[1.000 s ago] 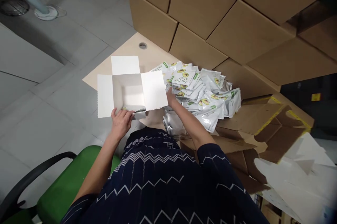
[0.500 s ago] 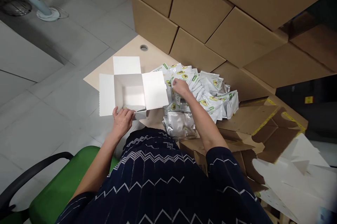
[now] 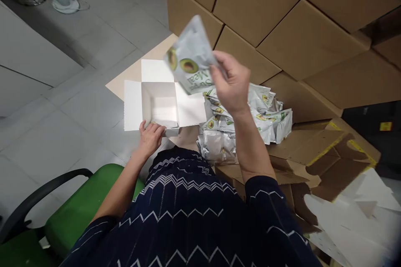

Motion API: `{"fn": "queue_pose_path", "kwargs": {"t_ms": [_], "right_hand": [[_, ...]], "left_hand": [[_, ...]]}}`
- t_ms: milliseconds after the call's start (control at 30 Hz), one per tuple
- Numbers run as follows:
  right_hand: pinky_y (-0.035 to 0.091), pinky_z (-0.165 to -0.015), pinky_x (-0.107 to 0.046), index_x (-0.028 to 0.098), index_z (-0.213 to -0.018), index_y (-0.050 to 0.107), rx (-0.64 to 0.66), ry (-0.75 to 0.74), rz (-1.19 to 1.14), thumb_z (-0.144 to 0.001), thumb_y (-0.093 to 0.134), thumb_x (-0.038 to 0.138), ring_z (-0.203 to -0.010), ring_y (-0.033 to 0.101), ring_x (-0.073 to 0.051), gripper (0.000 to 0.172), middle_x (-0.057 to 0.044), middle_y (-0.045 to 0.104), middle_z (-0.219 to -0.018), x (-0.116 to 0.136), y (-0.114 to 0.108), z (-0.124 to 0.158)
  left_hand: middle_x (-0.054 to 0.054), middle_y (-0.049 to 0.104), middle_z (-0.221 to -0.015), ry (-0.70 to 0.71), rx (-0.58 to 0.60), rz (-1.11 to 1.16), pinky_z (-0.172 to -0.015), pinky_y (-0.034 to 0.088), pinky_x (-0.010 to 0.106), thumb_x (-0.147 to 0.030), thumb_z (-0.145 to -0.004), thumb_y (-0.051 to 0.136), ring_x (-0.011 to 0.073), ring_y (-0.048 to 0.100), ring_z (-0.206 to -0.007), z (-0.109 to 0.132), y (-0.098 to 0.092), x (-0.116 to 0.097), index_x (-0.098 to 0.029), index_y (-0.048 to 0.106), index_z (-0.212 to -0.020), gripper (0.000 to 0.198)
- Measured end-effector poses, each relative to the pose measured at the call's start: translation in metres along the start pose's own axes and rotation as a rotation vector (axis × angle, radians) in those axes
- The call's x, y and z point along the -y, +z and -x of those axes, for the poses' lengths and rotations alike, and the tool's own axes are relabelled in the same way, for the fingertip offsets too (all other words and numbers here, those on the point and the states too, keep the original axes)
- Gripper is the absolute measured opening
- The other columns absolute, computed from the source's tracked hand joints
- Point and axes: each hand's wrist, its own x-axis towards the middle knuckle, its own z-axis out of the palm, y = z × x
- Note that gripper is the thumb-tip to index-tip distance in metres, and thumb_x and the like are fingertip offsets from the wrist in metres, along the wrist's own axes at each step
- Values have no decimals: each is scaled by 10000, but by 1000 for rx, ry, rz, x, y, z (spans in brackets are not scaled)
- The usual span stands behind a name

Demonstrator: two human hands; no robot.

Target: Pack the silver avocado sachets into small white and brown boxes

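Observation:
A white carton (image 3: 159, 106) with its flaps spread open stands on the corner of a light wooden table (image 3: 125, 83). My left hand (image 3: 151, 136) grips the carton's near flap. My right hand (image 3: 230, 81) is raised above the table and pinches a silver pouch with avocado print (image 3: 189, 56), held up over the carton's right flap. Just right of the carton lies a pile of the same pouches (image 3: 250, 118).
Stacked brown cardboard boxes (image 3: 266, 16) wall the far side of the table. Flattened brown and white cardboard (image 3: 328, 162) lies at the right. A green chair (image 3: 72, 221) with a black armrest is at the lower left, on a grey tiled floor with a fan base (image 3: 64, 3).
My right hand reached into the pile, took one pouch, and lifted it up and toward the carton. My left hand stayed on the carton's near flap.

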Motion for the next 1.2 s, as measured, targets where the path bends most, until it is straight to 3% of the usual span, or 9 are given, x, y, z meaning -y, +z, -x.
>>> {"fn": "queue_pose_path", "kwargs": {"t_ms": [100, 267, 500, 667, 767, 933, 1000, 1100, 1200], "right_hand": [[530, -941, -343, 195, -1205, 666, 214, -43, -54, -996, 403, 244, -1038, 669, -169, 339, -40, 720, -1144, 10, 42, 4], [483, -862, -267, 175, -1150, 674, 577, -16, 21, -962, 404, 120, -992, 663, -156, 334, -53, 738, -1094, 7, 110, 21], [381, -684, -255, 178, -1045, 642, 938, 109, 204, -874, 484, 81, -874, 646, -194, 252, -74, 738, -974, -13, 161, 38], [371, -633, -254, 164, -1068, 616, 1106, 119, 247, -874, 521, 96, -884, 651, -194, 227, -111, 734, -1061, -16, 173, 34], [408, -645, -255, 137, -1125, 607, 1181, 105, 327, -894, 562, 146, -913, 672, -210, 235, -152, 724, -1117, -13, 178, 31], [460, -712, -276, 105, -1180, 619, 1224, 24, 378, -898, 595, 177, -997, 697, -248, 292, -188, 719, -1144, -9, 180, 33], [457, -710, -279, 106, -1164, 642, 1236, 18, 361, -898, 600, 190, -993, 702, -256, 283, -190, 726, -1130, -7, 179, 36], [438, -699, -275, 104, -1064, 683, 1282, 25, 298, -869, 644, 202, -936, 697, -245, 222, -184, 739, -1087, -4, 170, 36], [423, -741, -261, 121, -968, 698, 1129, 48, 65, -927, 550, 214, -882, 659, -187, 180, -116, 748, -1007, -11, 146, 24]], "left_hand": [[62, 721, -965, -24, -2, 24, -1130, 223, 525, -274, -997, 467, 244, 626, -964, 1, 1, 0, -251, 694, -1057, 236], [72, 734, -1018, -31, 3, 30, -1130, 225, 522, -288, -1003, 457, 251, 633, -994, 3, 0, -2, -243, 695, -1119, 268], [86, 731, -1117, -39, 20, 43, -1147, 214, 546, -280, -1001, 448, 275, 616, -1093, 4, -4, -5, -246, 684, -1186, 301], [93, 718, -1137, -47, 33, 38, -1171, 209, 554, -280, -998, 443, 277, 604, -1126, 5, -4, -5, -246, 666, -1228, 322], [130, 667, -1262, -77, 26, 34, -1174, 224, 571, -287, -995, 441, 290, 584, -1189, 5, -4, -6, -236, 653, -1255, 339], [224, 376, -1577, -138, -6, 5, -1167, 254, 619, -349, -975, 488, 393, 369, -1442, 5, -3, -8, -175, 622, -1297, 390], [201, 287, -1638, -147, -3, 3, -1179, 232, 631, -351, -967, 506, 410, 288, -1493, 5, -3, -8, -178, 633, -1257, 361], [162, 274, -1658, -144, 17, 12, -1202, 177, 644, -336, -964, 509, 398, 239, -1525, 4, -2, -8, -193, 645, -1202, 309], [162, 270, -1660, -141, 31, 14, -1206, 160, 648, -343, -973, 492, 384, 222, -1537, 4, -2, -7, -191, 646, -1179, 298]]}}
